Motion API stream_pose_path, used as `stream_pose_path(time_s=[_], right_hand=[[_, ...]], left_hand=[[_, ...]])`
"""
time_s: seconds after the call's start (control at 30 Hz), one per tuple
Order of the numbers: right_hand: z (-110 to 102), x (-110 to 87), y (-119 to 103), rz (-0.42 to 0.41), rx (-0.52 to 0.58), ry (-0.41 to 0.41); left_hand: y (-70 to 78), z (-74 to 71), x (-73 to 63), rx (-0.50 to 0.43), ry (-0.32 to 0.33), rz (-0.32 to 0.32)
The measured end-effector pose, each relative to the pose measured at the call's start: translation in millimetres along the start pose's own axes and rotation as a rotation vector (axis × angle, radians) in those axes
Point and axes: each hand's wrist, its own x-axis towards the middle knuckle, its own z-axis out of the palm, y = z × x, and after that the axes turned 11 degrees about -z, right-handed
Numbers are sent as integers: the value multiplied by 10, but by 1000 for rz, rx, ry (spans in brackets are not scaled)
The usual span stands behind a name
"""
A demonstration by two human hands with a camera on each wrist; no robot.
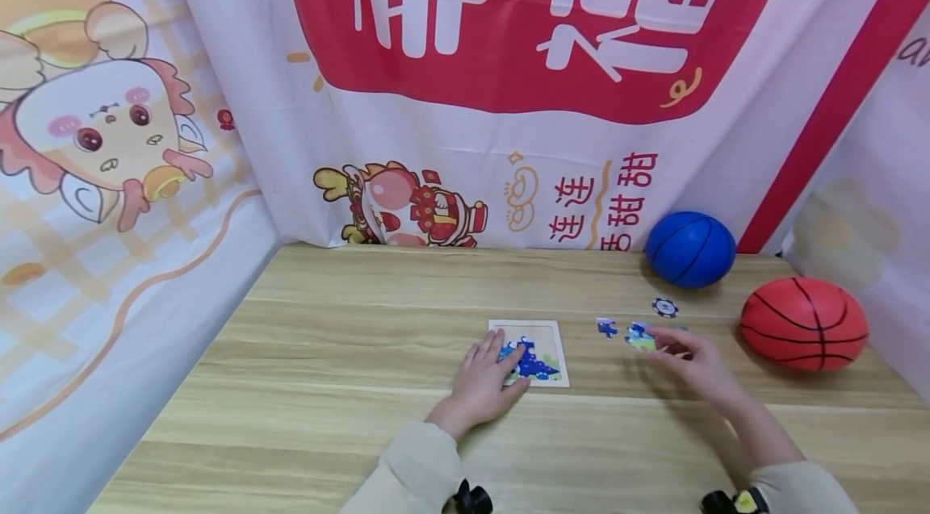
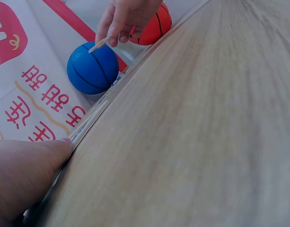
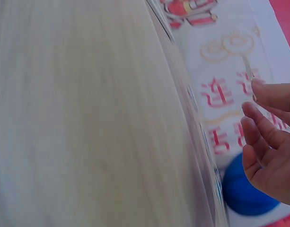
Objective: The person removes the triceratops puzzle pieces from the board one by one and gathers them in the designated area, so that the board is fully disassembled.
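A square jigsaw puzzle tray (image 1: pixel 563 373) with a pale rim lies on the table, partly filled with dark blue and green pieces (image 1: pixel 534 365). My left hand (image 1: pixel 481 381) rests spread over its left side, covering part of the picture. To the right, my right hand (image 1: pixel 693 365) pinches a blue and green puzzle piece (image 1: pixel 641 337) between thumb and fingertips. Seen edge-on, that puzzle piece (image 3: pixel 247 66) is raised above the tabletop in the right wrist view. A loose blue piece (image 1: pixel 606 328) lies between tray and right hand.
Behind the right hand lies a round dark-and-white disc (image 1: pixel 664 307). A blue ball (image 1: pixel 690 249) sits at the table's back edge, and a red basketball (image 1: pixel 804 325) stands to the right. Printed cloth (image 1: pixel 407 119) hangs along the back of the wooden table (image 1: pixel 327 336).
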Motion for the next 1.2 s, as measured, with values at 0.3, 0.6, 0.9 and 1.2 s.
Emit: stream_pose_path(time_s=[0.3,0.6,0.9,1.2], right_hand=[[-307,-218,228,89,-161,13],[-411,-345,477,144,-169,10],[-431,-359,587,166,-222,1],[-388,-317,624,154,-248,-32]], left_hand=[[-5,4,-3,6,7,3],[-1,-10,-9,4,-1,0],[-17,22,-5,-36,24,20],[-35,35,-2,-54,26,28]])
